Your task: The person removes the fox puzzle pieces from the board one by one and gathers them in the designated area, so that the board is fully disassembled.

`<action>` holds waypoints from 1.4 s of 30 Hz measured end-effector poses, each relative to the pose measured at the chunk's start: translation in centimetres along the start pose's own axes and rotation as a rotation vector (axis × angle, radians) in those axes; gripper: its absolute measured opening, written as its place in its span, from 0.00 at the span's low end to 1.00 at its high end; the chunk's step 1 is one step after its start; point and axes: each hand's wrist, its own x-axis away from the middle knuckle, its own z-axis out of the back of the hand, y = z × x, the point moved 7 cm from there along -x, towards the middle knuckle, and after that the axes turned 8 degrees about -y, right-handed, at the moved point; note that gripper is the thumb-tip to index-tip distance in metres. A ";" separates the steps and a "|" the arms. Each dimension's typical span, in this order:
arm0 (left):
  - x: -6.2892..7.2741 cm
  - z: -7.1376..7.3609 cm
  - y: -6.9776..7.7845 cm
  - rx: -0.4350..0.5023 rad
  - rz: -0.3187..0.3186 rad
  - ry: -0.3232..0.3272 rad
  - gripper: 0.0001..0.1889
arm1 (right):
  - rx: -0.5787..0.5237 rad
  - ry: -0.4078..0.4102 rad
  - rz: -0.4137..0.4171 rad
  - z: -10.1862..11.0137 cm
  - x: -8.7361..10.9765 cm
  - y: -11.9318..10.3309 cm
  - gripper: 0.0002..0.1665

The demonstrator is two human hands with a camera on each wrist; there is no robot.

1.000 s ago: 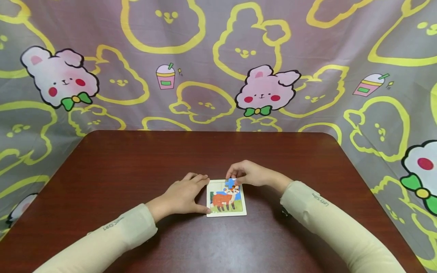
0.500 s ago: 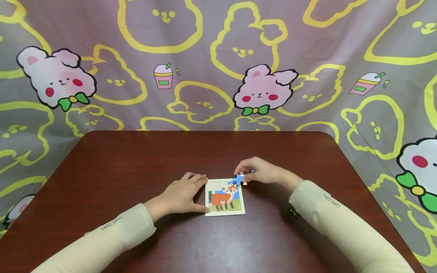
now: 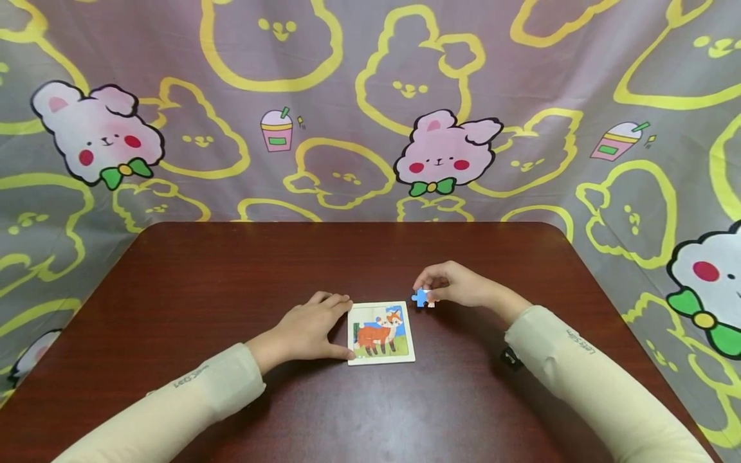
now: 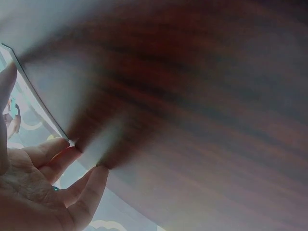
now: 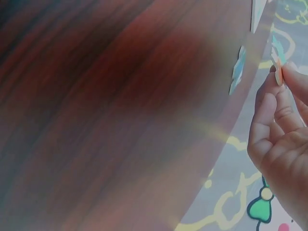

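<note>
A square puzzle tray (image 3: 410,337) with a pale rim lies on the table, showing a fox picture; its upper left part is bare. My left hand (image 3: 303,329) rests at the tray's left side, index fingertip at the far corner and thumb at the near corner. Off the tray's far right corner, my right hand (image 3: 457,284) pinches a blue puzzle piece (image 3: 420,298) with some white and orange on it. The right wrist view shows this piece edge-on between thumb and fingertips. Another thin pale-blue piece (image 5: 237,71) lies on the table there, hidden behind the hand in the head view.
The dark red-brown table (image 3: 260,263) has rounded far corners. Behind it and along both sides hangs a grey curtain (image 3: 347,109) printed with yellow outlines and rabbits. Cuffed sleeves cover both forearms.
My right hand has lifted the puzzle piece away from the tray's far right corner and carried it to the right. The left hand has stayed at the tray's left side.
</note>
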 end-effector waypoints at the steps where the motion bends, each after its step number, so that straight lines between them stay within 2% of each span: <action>1: 0.0 0.0 0.0 0.000 0.000 0.000 0.51 | -0.010 0.006 -0.005 0.2 0.2 0.2 0.12; 13: 0.1 0.0 0.0 -0.005 0.009 0.001 0.52 | -0.015 0.067 -0.066 2.2 2.0 3.0 0.13; 23: 0.1 -0.1 -0.1 0.004 0.004 0.013 0.52 | -0.039 0.055 -0.120 2.4 2.5 4.9 0.13; 42: 0.3 0.0 0.0 0.015 -0.001 0.024 0.51 | 0.137 0.083 -0.092 2.7 2.3 4.7 0.11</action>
